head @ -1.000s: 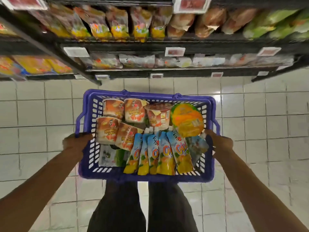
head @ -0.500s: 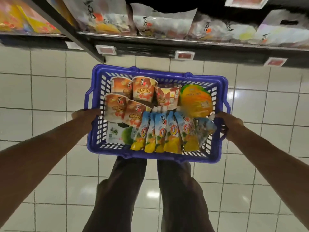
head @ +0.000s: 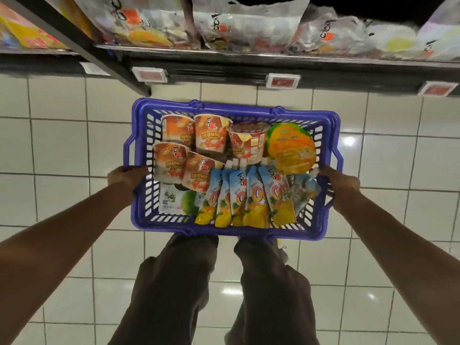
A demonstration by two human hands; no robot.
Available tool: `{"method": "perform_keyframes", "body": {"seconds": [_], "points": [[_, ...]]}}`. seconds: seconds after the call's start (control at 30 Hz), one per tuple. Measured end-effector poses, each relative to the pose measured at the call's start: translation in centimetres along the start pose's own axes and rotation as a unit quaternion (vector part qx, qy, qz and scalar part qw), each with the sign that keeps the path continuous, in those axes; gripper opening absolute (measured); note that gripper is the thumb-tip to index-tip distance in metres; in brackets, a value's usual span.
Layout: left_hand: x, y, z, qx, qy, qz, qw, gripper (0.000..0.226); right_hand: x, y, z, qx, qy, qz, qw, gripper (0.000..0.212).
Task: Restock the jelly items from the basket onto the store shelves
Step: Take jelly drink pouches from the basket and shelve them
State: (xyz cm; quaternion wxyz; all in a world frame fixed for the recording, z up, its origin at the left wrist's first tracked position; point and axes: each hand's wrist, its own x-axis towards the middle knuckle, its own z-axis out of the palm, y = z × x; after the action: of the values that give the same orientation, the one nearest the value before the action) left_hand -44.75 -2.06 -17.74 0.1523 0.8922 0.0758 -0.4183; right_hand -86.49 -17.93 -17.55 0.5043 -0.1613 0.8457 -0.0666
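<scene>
A blue plastic basket (head: pixel 232 108) hangs in front of me above the tiled floor. My left hand (head: pixel 124 176) grips its left rim and my right hand (head: pixel 341 183) grips its right rim. Inside lie several orange jelly cups (head: pixel 209 134), a round orange-lidded jelly tub (head: pixel 290 145), a row of blue-and-yellow jelly pouches (head: pixel 249 200) and a green-and-white packet (head: pixel 176 197). The bottom store shelf (head: pixel 249 61) runs across the top of the view, just beyond the basket.
Clear bags of jelly (head: pixel 246 28) fill the bottom shelf, with price tags (head: pixel 149 74) on its front edge. A dark shelf upright (head: pixel 99 56) slants down at the left. My legs (head: pixel 174 282) stand on the glossy white tile floor (head: pixel 57 135) below the basket.
The view has tilted down and closer to the bottom shelf; the upper shelves have left the view. The basket has come lower, held the same way in both hands.
</scene>
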Motion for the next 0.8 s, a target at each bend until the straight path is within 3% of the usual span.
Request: {"method": "perform_keyframes", "body": {"seconds": [0.07, 0.13, 0.2, 0.23, 0.3, 0.37, 0.47, 0.53, 0.67, 0.8], "points": [[-0.3, 0.1, -0.2, 0.012, 0.029, 0.012, 0.999, 0.039, -0.8, 0.2, -0.3, -0.015, 0.001, -0.027, 1.000, 0.028], [-1.3, -0.3, 0.2, 0.064, 0.079, 0.037, 0.994, 0.058, -2.2, 0.5, -0.6, -0.098, 0.045, -0.100, 0.989, 0.041], [-4.4, -0.9, 1.6, 0.113, 0.140, 0.088, 0.980, 0.078, -3.9, 1.0, -0.9, -0.223, 0.127, -0.201, 0.945, 0.057], [-6.4, -1.4, 2.8, 0.120, 0.154, 0.138, 0.971, 0.077, -4.8, 1.3, -1.0, -0.241, 0.147, -0.247, 0.927, 0.057], [-10.7, -2.6, 5.7, 0.090, 0.116, 0.242, 0.959, 0.052, -6.0, 2.0, -0.6, -0.234, 0.112, -0.286, 0.922, 0.042], [-14.3, -3.8, 8.9, 0.051, 0.001, 0.286, 0.957, 0.026, -6.5, 3.0, 0.5, -0.265, 0.034, -0.255, 0.929, 0.022], [-17.1, -5.2, 13.4, 0.097, -0.147, 0.318, 0.931, 0.014, -6.1, 4.4, 2.0, -0.298, -0.038, -0.175, 0.937, 0.027], [-17.7, -5.6, 15.7, 0.107, -0.158, 0.325, 0.926, 0.017, -5.5, 5.4, 2.6, -0.287, -0.082, -0.133, 0.945, 0.038], [-17.2, -5.4, 18.1, 0.092, -0.102, 0.287, 0.948, 0.026, -4.8, 6.8, 3.3, -0.159, -0.131, -0.089, 0.975, 0.049], [-16.6, -4.7, 17.7, 0.079, -0.175, 0.244, 0.950, 0.023, -5.4, 7.0, 2.7, -0.116, -0.143, -0.071, 0.980, 0.040]]}}
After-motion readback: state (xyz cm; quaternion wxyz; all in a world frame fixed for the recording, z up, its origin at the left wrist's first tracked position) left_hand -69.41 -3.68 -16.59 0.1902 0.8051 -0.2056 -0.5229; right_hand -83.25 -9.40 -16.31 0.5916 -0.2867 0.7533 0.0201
